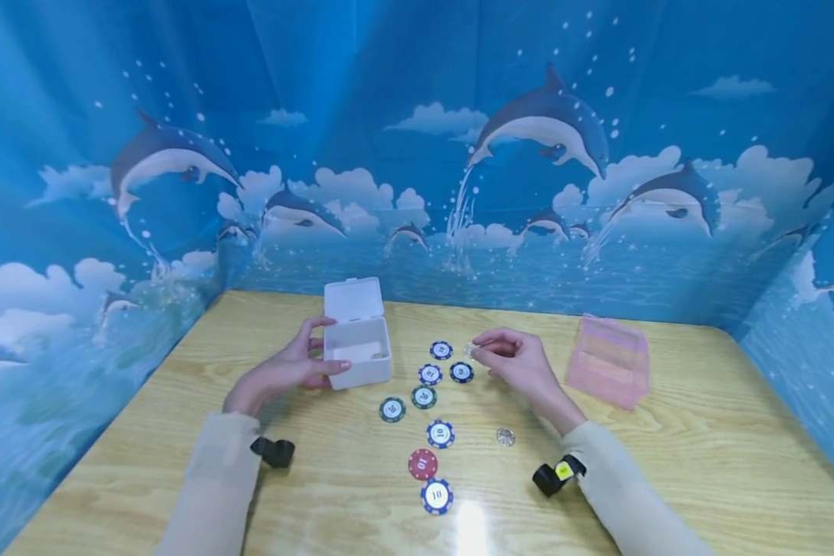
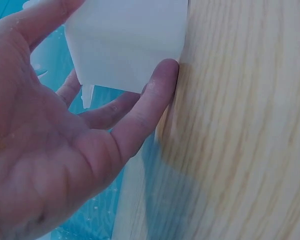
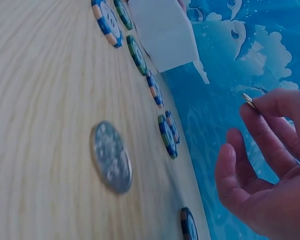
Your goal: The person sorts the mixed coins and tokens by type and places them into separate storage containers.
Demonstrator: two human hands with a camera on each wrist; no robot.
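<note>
A white plastic box (image 1: 357, 374) stands on the table with its lid raised at the back. My left hand (image 1: 295, 363) grips it by the left side, thumb at the front; the left wrist view shows the fingers around the box (image 2: 125, 50). Something small and pale lies inside, too small to identify. Over the table, my right hand (image 1: 521, 363) pinches a coin (image 3: 249, 101) between thumb and forefinger, just right of the blue poker chips (image 1: 462, 372). Another silvery coin (image 1: 505, 437) lies flat nearer the front.
Green chips (image 1: 424, 397), a red chip (image 1: 422, 464) and more blue chips (image 1: 436, 496) run down the middle of the wooden table (image 1: 333, 494). A clear pink container (image 1: 608, 363) stands at the right. Behind the table hangs a dolphin-print curtain (image 1: 361, 255).
</note>
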